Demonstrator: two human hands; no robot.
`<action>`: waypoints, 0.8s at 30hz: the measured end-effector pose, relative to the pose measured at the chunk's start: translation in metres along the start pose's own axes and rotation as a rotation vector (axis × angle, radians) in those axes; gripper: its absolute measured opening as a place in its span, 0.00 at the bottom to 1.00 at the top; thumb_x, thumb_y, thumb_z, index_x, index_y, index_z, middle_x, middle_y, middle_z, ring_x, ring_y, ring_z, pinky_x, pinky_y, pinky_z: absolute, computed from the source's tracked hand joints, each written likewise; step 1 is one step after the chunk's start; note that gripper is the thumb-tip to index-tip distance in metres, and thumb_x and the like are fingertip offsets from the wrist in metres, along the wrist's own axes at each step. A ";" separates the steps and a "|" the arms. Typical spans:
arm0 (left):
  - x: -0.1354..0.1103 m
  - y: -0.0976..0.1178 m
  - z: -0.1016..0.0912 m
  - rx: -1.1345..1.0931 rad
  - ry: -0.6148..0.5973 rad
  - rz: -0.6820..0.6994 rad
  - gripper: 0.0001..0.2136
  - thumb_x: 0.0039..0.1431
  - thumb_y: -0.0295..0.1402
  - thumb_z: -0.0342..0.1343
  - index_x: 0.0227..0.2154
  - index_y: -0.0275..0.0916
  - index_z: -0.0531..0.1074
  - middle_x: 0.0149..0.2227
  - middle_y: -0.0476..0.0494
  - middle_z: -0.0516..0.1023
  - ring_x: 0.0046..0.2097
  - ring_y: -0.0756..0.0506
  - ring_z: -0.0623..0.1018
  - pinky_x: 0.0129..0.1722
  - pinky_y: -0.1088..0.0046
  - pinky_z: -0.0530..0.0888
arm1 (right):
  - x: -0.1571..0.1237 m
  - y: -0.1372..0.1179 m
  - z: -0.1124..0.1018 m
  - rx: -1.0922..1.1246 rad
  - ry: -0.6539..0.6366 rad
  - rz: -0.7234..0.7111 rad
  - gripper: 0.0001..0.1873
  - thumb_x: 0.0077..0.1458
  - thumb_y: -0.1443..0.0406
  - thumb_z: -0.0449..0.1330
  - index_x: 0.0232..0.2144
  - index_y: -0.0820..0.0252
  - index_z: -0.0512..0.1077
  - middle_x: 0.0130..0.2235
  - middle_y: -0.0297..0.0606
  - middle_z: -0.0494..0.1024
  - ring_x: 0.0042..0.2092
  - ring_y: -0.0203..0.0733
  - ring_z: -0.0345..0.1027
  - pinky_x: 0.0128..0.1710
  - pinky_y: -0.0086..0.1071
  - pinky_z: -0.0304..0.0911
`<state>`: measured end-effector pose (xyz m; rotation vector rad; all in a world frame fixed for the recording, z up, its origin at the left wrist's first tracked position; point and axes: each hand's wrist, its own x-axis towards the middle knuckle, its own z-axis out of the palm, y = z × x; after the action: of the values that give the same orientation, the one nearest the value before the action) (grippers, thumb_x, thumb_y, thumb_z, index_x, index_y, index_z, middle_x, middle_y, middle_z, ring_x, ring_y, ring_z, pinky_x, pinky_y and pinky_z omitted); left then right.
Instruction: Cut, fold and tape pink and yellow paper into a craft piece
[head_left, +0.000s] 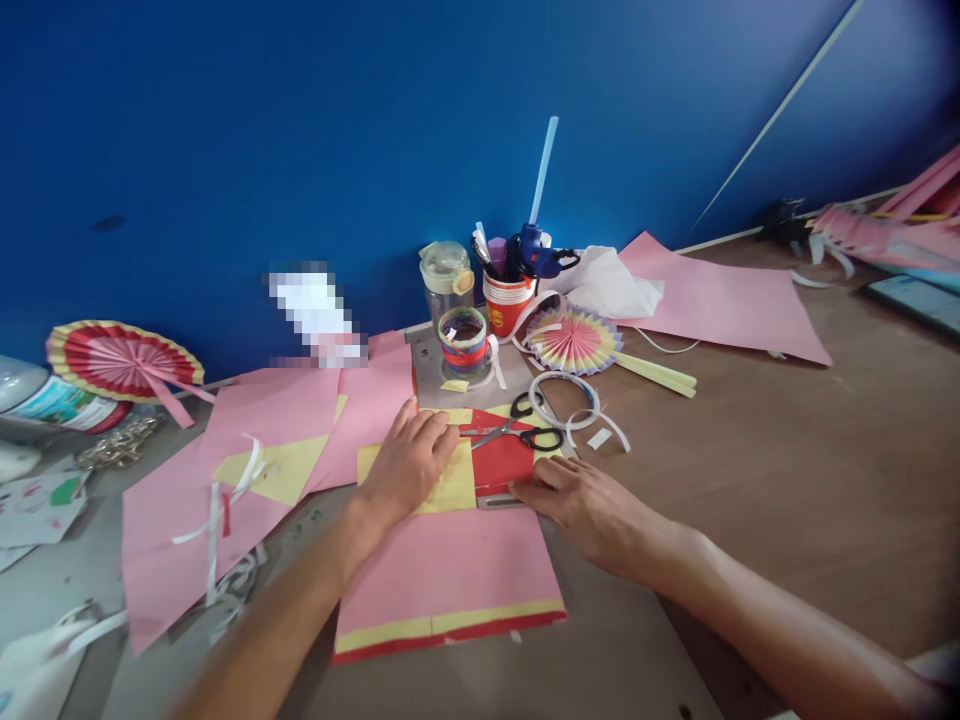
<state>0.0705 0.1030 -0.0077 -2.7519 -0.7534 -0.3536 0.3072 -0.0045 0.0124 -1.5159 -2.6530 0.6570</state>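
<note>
1. The left hand lies palm down, fingers stretched out and slightly bent, resting on the yellow paper; they are not closed around anything.
2. The right hand has its fingers bent, their tips at the near right corner of the red paper; whether they pinch it or merely touch it, I cannot tell.
3. The red paper lies between the fingers of the two hands, just right of the yellow paper.
4. The scissors lie across the red paper, blades toward the left fingers, black handles just beyond the right fingertips.
5. The pink sheet, with a yellow and a red band along its near edge, spreads on the near side of both sets of fingers.
6. Beyond the right fingers are the tape roll and, farther off, the small fan with pale yellow sticks.
7. Beyond the left fingers stand the tapes, the jar and, to their right, the cup.
8. Left of the left fingers lie pink sheets and white strips.
9. Well right of the right fingers is the phone.
</note>
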 end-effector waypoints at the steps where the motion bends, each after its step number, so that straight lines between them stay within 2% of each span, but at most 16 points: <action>1: -0.003 0.001 0.000 -0.012 0.057 -0.018 0.11 0.61 0.21 0.47 0.43 0.34 0.71 0.45 0.35 0.74 0.47 0.40 0.74 0.57 0.48 0.64 | 0.000 0.000 0.000 0.007 -0.006 0.003 0.22 0.54 0.75 0.50 0.50 0.59 0.70 0.39 0.42 0.69 0.37 0.41 0.63 0.36 0.33 0.56; 5: -0.016 0.007 -0.021 -0.147 0.231 -0.026 0.13 0.60 0.20 0.49 0.46 0.35 0.68 0.48 0.34 0.72 0.54 0.40 0.71 0.55 0.53 0.69 | 0.001 0.000 0.000 0.006 -0.009 0.019 0.21 0.55 0.75 0.49 0.48 0.60 0.72 0.40 0.44 0.69 0.38 0.43 0.64 0.38 0.34 0.57; 7: -0.025 0.014 -0.037 -0.190 0.275 0.061 0.14 0.60 0.20 0.49 0.48 0.35 0.68 0.50 0.34 0.72 0.58 0.39 0.67 0.57 0.53 0.68 | 0.001 0.000 0.000 0.006 0.008 0.017 0.20 0.57 0.74 0.49 0.49 0.60 0.72 0.39 0.45 0.69 0.39 0.43 0.64 0.38 0.35 0.57; 8: -0.030 0.018 -0.043 -0.199 0.276 0.161 0.14 0.61 0.21 0.49 0.49 0.35 0.68 0.51 0.36 0.72 0.61 0.39 0.65 0.58 0.53 0.66 | 0.001 0.000 0.000 0.009 0.015 0.013 0.20 0.58 0.73 0.48 0.49 0.60 0.72 0.39 0.44 0.69 0.38 0.43 0.64 0.38 0.35 0.57; 9: -0.035 0.022 -0.047 -0.206 0.251 0.250 0.14 0.62 0.22 0.49 0.50 0.35 0.69 0.52 0.39 0.73 0.62 0.40 0.64 0.61 0.55 0.63 | 0.001 0.000 0.000 0.013 0.022 0.010 0.19 0.59 0.72 0.48 0.48 0.60 0.72 0.38 0.44 0.69 0.38 0.43 0.64 0.38 0.35 0.57; 11: -0.043 0.029 -0.047 -0.217 0.124 0.350 0.17 0.63 0.22 0.48 0.53 0.36 0.68 0.54 0.43 0.73 0.64 0.42 0.61 0.64 0.59 0.57 | 0.000 0.000 0.000 0.020 0.026 0.000 0.18 0.59 0.72 0.48 0.48 0.60 0.72 0.38 0.43 0.69 0.37 0.42 0.64 0.38 0.35 0.57; 12: -0.046 0.031 -0.043 -0.224 0.048 0.348 0.18 0.63 0.22 0.48 0.55 0.36 0.66 0.56 0.44 0.72 0.65 0.43 0.60 0.65 0.59 0.56 | 0.000 0.000 0.000 0.021 0.027 -0.005 0.18 0.58 0.73 0.49 0.48 0.60 0.72 0.39 0.43 0.69 0.37 0.42 0.64 0.38 0.34 0.57; 14: -0.050 0.031 -0.030 -0.283 -0.024 0.287 0.19 0.65 0.25 0.47 0.58 0.35 0.62 0.58 0.43 0.71 0.66 0.40 0.58 0.64 0.57 0.57 | -0.001 0.001 0.001 0.024 0.031 -0.015 0.20 0.56 0.74 0.50 0.49 0.60 0.71 0.39 0.43 0.69 0.37 0.41 0.64 0.38 0.34 0.57; 18: -0.048 0.020 -0.009 -0.394 -0.266 0.213 0.28 0.68 0.36 0.42 0.67 0.36 0.42 0.64 0.36 0.61 0.67 0.38 0.56 0.63 0.51 0.57 | -0.002 0.002 0.003 0.011 0.070 -0.028 0.23 0.56 0.74 0.50 0.52 0.58 0.69 0.39 0.43 0.69 0.37 0.41 0.63 0.38 0.34 0.58; 21: -0.044 0.015 -0.009 -0.439 -0.400 0.235 0.31 0.68 0.41 0.40 0.67 0.39 0.34 0.66 0.35 0.55 0.67 0.37 0.54 0.63 0.50 0.55 | -0.004 0.002 0.006 -0.028 0.084 -0.035 0.23 0.56 0.74 0.50 0.53 0.58 0.69 0.39 0.43 0.69 0.38 0.43 0.64 0.38 0.35 0.58; 24: -0.042 0.015 -0.014 -0.462 -0.460 0.228 0.32 0.68 0.45 0.40 0.67 0.42 0.32 0.68 0.36 0.49 0.68 0.37 0.49 0.64 0.49 0.52 | -0.005 0.001 0.008 -0.081 0.071 -0.040 0.23 0.55 0.75 0.50 0.53 0.60 0.69 0.39 0.43 0.69 0.38 0.44 0.63 0.38 0.36 0.58</action>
<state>0.0408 0.0673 -0.0105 -3.3723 -0.4848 0.1903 0.3086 -0.0110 0.0054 -1.4712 -2.6795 0.4894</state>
